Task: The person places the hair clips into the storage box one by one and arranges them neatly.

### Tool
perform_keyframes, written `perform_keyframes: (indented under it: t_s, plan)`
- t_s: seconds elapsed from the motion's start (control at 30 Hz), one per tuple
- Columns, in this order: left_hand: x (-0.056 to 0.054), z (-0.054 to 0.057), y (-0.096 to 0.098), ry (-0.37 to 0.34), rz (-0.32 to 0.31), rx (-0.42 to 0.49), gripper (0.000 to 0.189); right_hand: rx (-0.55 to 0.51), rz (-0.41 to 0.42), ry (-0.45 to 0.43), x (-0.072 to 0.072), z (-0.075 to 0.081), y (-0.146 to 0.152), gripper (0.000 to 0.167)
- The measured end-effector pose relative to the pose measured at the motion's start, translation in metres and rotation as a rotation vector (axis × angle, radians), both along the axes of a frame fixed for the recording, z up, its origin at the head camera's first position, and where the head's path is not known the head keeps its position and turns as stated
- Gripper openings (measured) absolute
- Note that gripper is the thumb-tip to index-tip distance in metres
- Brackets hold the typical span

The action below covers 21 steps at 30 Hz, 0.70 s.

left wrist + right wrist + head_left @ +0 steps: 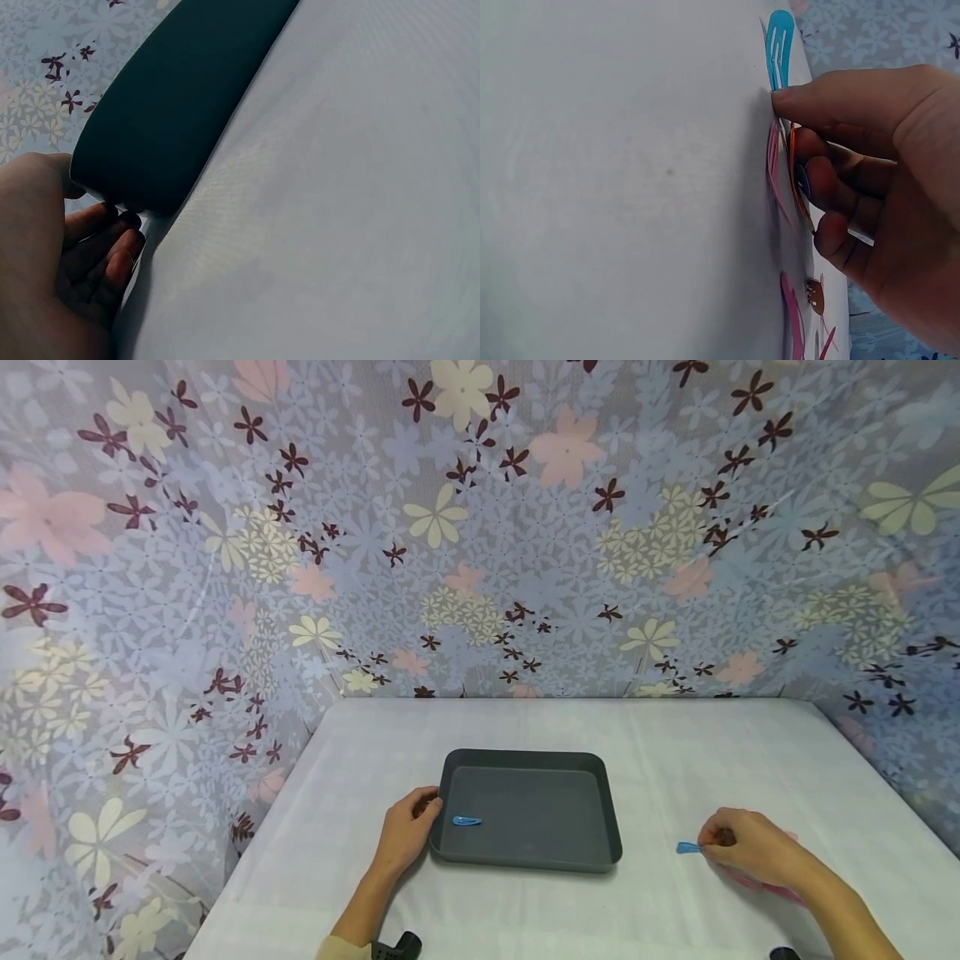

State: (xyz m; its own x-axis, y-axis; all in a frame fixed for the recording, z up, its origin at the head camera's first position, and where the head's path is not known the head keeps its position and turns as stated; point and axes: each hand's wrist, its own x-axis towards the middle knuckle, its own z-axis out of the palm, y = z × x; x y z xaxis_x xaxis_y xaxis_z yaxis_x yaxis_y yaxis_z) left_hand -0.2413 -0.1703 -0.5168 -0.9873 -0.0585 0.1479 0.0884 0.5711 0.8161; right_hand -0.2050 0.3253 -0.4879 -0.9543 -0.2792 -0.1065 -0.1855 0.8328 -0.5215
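Note:
A dark grey rectangular tray [525, 865] stands on the white cloth, with a blue snap hair clip [467, 821] lying inside near its left wall. My left hand [408, 831] holds the tray's left rim between thumb and curled fingers; the left wrist view shows the fingers [124, 247] at the tray's outer wall [172, 97]. Off to the tray's right, my right hand [757, 847] pinches another blue hair clip [779, 45] by one end between thumb and forefinger. Pink hair clips [791, 315] and an orange-edged piece [795, 180] lie beneath and beside that hand, partly hidden by it.
White cloth [637, 910] covers the table. Flowered fabric [480, 527] hangs behind it and along both sides. Among the pink clips sits a small brown piece [817, 297] with pale dots. A black wrist device [405, 946] shows by the left forearm.

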Motion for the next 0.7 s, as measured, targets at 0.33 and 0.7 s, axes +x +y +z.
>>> perform_keyframes:
  t_s: [0.33, 0.7]
  plan:
    - [-0.001, -0.0021, -0.0015, -0.007, 0.011, -0.006, 0.03, -0.017, 0.017, 0.021, 0.0, -0.0016, -0.0015, 0.016]
    - [-0.0009, -0.0004, -0.0004, -0.017, 0.008, 0.001, 0.031, 0.018, 0.006, 0.008, -0.0021, 0.0003, -0.0033, 0.014]
